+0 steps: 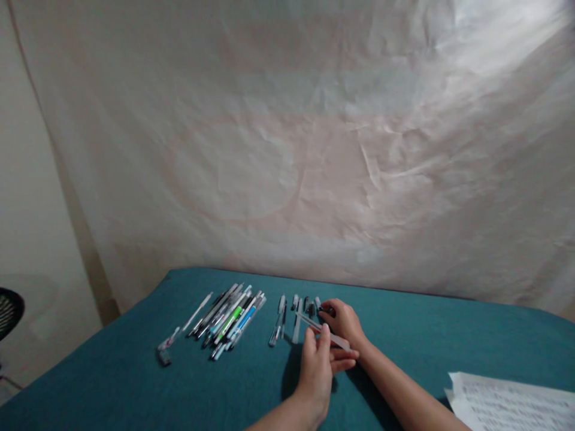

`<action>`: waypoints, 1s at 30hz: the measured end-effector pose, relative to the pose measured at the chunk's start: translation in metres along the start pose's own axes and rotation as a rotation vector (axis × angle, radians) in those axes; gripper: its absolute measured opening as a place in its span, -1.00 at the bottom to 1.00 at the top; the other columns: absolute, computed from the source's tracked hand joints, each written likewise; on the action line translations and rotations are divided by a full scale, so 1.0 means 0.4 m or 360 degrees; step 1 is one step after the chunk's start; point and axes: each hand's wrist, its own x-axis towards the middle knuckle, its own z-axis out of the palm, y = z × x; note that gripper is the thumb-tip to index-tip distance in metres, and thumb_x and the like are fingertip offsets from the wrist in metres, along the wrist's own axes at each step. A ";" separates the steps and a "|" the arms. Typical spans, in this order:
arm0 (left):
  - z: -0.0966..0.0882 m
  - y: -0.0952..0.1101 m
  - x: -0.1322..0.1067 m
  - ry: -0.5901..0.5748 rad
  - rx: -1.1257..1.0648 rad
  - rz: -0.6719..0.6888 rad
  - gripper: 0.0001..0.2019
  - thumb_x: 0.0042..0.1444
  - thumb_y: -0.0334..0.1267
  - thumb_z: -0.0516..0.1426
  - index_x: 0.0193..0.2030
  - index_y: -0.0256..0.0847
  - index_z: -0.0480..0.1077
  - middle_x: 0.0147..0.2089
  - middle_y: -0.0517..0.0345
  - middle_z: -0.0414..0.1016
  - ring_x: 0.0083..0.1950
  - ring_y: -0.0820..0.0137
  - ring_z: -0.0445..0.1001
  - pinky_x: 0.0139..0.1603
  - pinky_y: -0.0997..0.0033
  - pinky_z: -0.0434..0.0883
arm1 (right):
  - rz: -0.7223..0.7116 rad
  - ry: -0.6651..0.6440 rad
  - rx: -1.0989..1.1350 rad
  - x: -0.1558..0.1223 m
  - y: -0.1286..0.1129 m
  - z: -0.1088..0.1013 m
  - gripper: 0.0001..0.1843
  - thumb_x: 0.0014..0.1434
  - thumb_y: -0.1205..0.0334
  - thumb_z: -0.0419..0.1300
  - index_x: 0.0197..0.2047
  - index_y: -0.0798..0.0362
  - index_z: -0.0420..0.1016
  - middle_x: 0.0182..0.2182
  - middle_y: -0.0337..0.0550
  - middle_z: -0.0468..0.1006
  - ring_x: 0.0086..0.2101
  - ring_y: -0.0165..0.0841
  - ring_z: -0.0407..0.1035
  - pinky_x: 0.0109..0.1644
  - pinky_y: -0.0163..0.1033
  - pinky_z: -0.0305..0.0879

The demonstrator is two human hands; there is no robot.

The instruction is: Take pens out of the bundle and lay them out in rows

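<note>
My left hand (312, 371) is closed around a clear pen barrel (336, 340), which slants across above the table with its thin end to the upper left. Just beyond, my right hand (344, 320) rests low at the table, thumb and finger curled at a small pen cap (318, 303). Beside those fingertips lie several short caps and pen pieces (306, 305). Another clear barrel (297, 323) lies flat to their left. Next to it are a thin dark refill (284, 320) and a clear pen part (275, 332).
A heap of pens (231, 320), one green and one blue among them, lies left of my hands. Farther left are a white pen (197, 311) and a small dark-ended item (165, 353). Written paper sheets (507, 401) lie at the right. A fan (9, 312) stands beyond the table's left edge.
</note>
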 end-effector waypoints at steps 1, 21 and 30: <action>0.000 0.001 0.000 0.0002 0.0000 0.0000 -0.64 0.03 0.02 -0.05 -0.18 -0.23 0.10 -0.37 0.08 0.41 -0.39 0.32 0.49 -0.43 0.39 0.42 | 0.0004 0.0003 -0.0003 -0.001 -0.001 0.000 -0.81 -0.04 0.19 0.13 -0.31 0.01 0.46 -0.39 -0.20 0.50 -0.41 -0.39 0.35 -0.34 -0.37 0.19; 0.019 0.029 -0.016 0.0050 0.0236 0.0012 -0.62 -0.02 0.09 -0.05 -0.23 -0.17 0.05 -0.45 0.19 0.40 -0.57 0.43 0.44 -0.64 0.53 0.32 | 0.0423 -0.0776 0.1134 -0.135 -0.078 -0.206 -0.49 0.04 -0.15 -0.07 -0.35 0.18 0.37 -0.57 -0.21 0.39 -0.60 -0.49 0.27 -0.52 -0.38 0.19; 0.019 0.026 -0.017 0.0051 0.0344 0.0139 -0.65 -0.02 0.07 -0.04 -0.29 -0.18 0.08 -0.44 0.25 0.35 -0.64 0.57 0.35 -0.73 0.65 0.16 | 0.0257 -0.0721 0.1157 -0.214 -0.054 -0.220 -0.56 -0.07 -0.01 0.15 -0.20 0.15 0.36 -0.56 -0.25 0.38 -0.60 -0.50 0.22 -0.50 -0.38 0.16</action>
